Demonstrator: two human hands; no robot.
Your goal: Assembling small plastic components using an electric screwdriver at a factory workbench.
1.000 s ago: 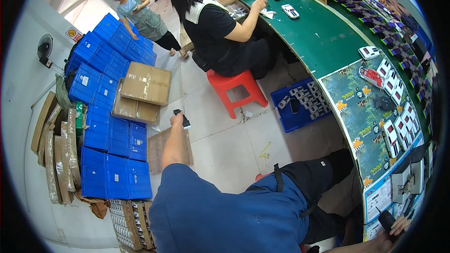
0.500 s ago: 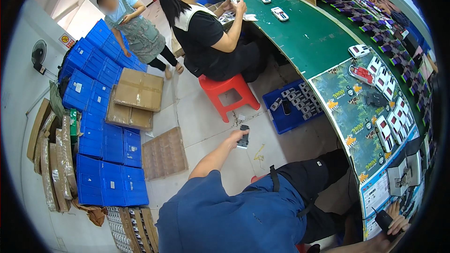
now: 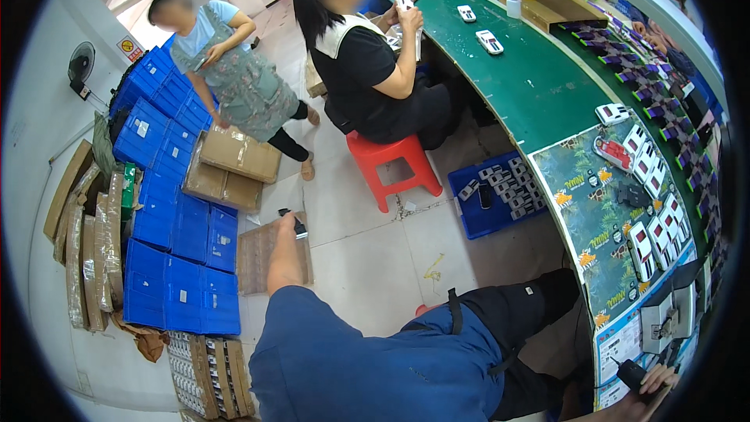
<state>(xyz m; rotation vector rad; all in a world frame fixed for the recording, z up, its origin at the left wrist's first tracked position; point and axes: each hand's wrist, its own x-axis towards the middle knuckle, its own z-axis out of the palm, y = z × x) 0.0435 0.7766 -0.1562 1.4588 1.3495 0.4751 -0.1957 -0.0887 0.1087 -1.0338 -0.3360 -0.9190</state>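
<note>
My left hand [image 3: 287, 226] is stretched out to the left over the floor, its fingers closed round a dark, oblong toy car base [image 3: 301, 228]. At the lower right, my right hand [image 3: 658, 379] is wrapped round a black power screwdriver [image 3: 630, 375] over the bench edge. Beyond that hand stands a grey metal fixture [image 3: 666, 320]. White toy cars [image 3: 642, 252] lie in rows on the printed mat [image 3: 574, 176], with a red car part [image 3: 615, 152] and a dark base [image 3: 632, 194] among them.
A co-worker [image 3: 363, 55] sits on a red stool [image 3: 393, 164], handling a white car. Another person [image 3: 226, 70] stands by stacked blue crates [image 3: 181, 297] and cartons [image 3: 238, 152]. A flat brown divided tray [image 3: 254, 266] lies on the floor. A blue bin [image 3: 476, 223] holds several cars.
My left hand has swung left with the toy car base, from the open floor to above the brown tray. The standing person appears nearer; the view has shifted slightly. My right hand keeps the screwdriver.
</note>
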